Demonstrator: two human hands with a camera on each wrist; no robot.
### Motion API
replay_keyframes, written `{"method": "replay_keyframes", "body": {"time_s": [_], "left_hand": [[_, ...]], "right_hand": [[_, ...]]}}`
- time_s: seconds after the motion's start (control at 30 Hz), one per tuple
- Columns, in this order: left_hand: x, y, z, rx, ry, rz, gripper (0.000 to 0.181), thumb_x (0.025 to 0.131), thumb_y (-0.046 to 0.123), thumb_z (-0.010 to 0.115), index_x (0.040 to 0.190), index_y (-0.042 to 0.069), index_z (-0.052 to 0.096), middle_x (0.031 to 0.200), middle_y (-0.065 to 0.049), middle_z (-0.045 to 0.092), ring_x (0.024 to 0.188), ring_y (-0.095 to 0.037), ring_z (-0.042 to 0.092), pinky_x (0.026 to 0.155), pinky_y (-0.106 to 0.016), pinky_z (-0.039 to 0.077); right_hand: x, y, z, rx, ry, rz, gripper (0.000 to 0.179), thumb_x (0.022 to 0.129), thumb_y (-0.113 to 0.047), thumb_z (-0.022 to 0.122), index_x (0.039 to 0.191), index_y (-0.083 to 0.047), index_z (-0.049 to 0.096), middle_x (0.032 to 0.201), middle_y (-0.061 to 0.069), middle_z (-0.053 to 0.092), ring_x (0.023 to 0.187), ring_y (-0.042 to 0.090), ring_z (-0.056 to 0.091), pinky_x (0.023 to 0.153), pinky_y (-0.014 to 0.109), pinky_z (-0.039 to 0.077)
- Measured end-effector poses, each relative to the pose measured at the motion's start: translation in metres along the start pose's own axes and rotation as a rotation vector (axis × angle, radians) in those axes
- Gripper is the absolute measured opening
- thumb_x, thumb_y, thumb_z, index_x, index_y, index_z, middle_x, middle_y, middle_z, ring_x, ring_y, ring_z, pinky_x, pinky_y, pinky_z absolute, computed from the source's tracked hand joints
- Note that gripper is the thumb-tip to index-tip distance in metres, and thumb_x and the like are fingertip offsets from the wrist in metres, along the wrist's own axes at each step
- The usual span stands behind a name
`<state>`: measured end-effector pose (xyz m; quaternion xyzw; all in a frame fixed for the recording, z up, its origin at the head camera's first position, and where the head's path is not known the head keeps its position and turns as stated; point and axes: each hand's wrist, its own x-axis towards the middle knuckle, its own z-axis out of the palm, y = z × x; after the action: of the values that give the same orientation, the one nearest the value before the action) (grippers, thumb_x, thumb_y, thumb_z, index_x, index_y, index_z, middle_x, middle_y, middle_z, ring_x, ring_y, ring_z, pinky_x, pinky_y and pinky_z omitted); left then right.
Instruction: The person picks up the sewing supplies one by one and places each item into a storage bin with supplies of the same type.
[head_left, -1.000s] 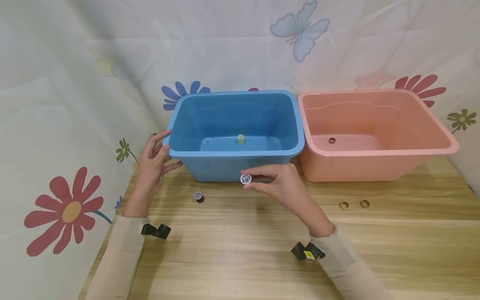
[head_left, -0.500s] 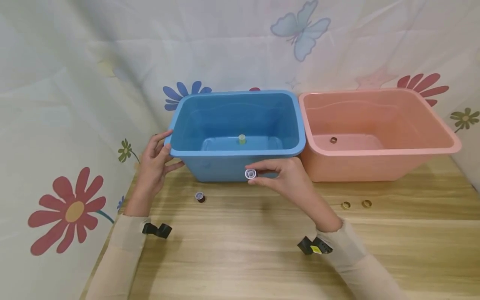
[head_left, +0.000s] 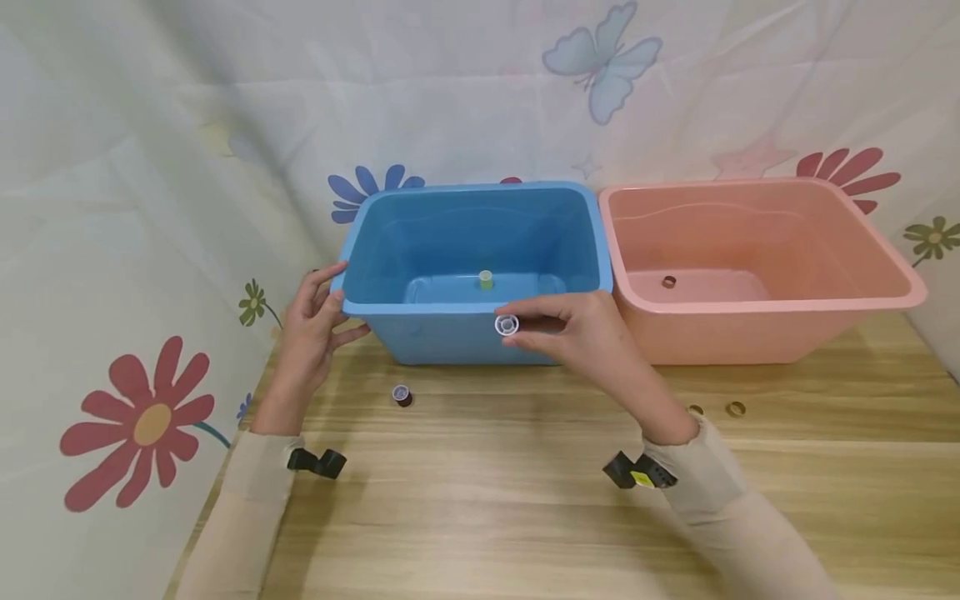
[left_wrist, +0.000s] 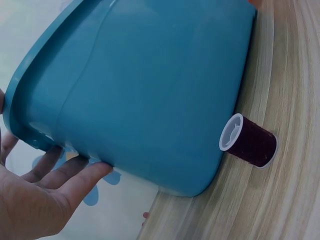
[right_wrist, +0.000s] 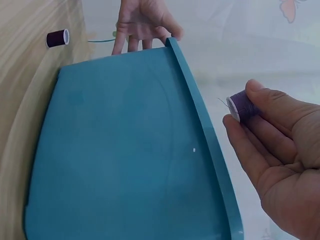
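My right hand (head_left: 592,337) pinches a spool of purple thread (right_wrist: 244,106) between thumb and fingertips, a loose thread end trailing from it. In the head view the spool's white end faces me, overlapping the front rim of the blue tub (head_left: 450,337). At the tub's left corner, my left hand (head_left: 307,325) holds the rim, with fingers against the wall below it in the left wrist view. A spool of dark maroon thread (left_wrist: 252,142) stands on the table before the tub. Inside the tub is a spool of pale yellow-green thread (head_left: 486,281).
A pink tub (head_left: 720,337) stands right beside the blue one, with a gold ring (head_left: 669,282) on its floor. Another gold ring (head_left: 736,409) lies on the wooden table (head_left: 480,508) in front, and one more is partly behind my right wrist. A patterned curtain hangs behind.
My right hand has risen and shifted slightly right with the purple spool, from below the blue tub's front rim up to it. The left hand stays at the rim.
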<state>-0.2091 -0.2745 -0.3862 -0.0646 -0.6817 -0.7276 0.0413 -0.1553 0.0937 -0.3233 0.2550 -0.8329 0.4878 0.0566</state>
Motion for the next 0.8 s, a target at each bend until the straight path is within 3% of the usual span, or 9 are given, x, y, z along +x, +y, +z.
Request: {"method": "replay_keyframes", "body": {"time_s": [0.33,0.57,0.8], "left_hand": [[0.002,-0.001,0.001,0.002,-0.004,0.015,0.046,0.105,0.024,0.059,0.149,0.019,0.050,0.156,-0.020,0.037,0.112,-0.029,0.068,0.081,-0.046,0.060],[0.001,-0.001,-0.001,0.010,-0.002,0.013,0.046,0.105,0.025,0.059,0.149,0.019,0.050,0.156,-0.021,0.037,0.112,-0.028,0.068,0.082,-0.048,0.059],[0.003,-0.004,-0.001,0.008,-0.003,0.014,0.045,0.105,0.024,0.059,0.149,0.020,0.050,0.155,-0.019,0.039,0.115,-0.031,0.067,0.080,-0.045,0.061]], "right_hand": [[0.011,-0.009,-0.016,-0.045,-0.058,-0.012,0.034,0.083,-0.023,0.085,0.116,-0.017,0.079,0.094,-0.006,0.077,0.085,0.004,0.073,0.077,0.023,0.060],[0.024,-0.021,-0.028,-0.085,-0.050,-0.084,0.031,0.083,-0.022,0.085,0.113,-0.017,0.080,0.095,-0.006,0.077,0.084,0.003,0.072,0.075,0.022,0.059],[0.036,-0.032,-0.040,-0.148,-0.045,-0.083,0.032,0.083,-0.024,0.086,0.114,-0.019,0.080,0.098,-0.006,0.077,0.085,0.002,0.072,0.076,0.021,0.059]]}}
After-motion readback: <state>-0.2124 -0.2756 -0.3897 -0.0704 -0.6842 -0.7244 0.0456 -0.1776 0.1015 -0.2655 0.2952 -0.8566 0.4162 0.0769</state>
